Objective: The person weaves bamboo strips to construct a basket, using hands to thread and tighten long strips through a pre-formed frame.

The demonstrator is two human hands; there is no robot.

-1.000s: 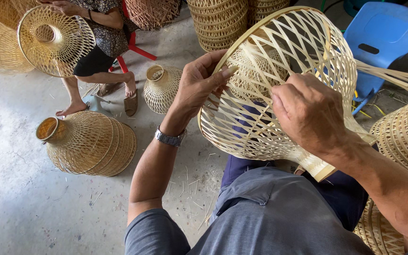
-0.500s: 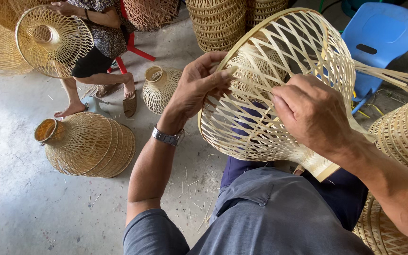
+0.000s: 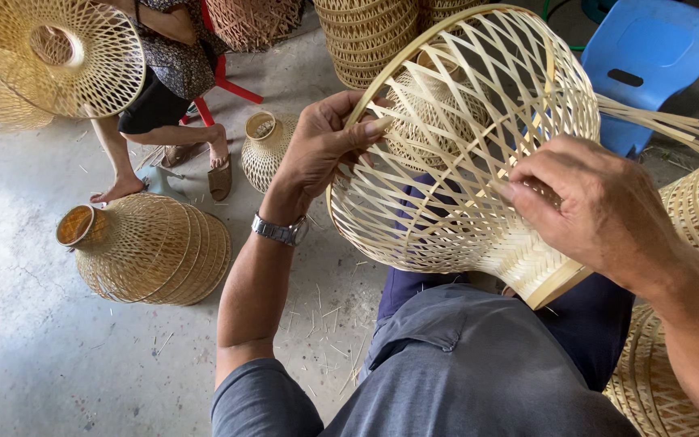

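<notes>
A pale woven bamboo lampshade (image 3: pixel 463 121) with an open lattice rests tilted over my lap, wide rim up, narrow neck low at the right. My left hand (image 3: pixel 325 146), with a metal watch on its wrist, grips the shade's wide rim at the left, thumb along the rim. My right hand (image 3: pixel 592 206) presses on the lattice near the neck, fingertips pinching a bamboo strip. Loose strip ends (image 3: pixel 657 125) stick out to the right.
A stack of nested bamboo shades (image 3: pixel 147 251) lies on the concrete floor at left. A small woven shade (image 3: pixel 264 150) stands beyond it. Another person (image 3: pixel 163 73) sits on a red stool holding a wide shade (image 3: pixel 58 53). A blue plastic chair (image 3: pixel 649 57) stands top right; more shades (image 3: pixel 697 218) at right.
My right hand has shifted slightly right along the lattice toward the neck. The left hand keeps its hold on the rim. The other person's shade has turned a little.
</notes>
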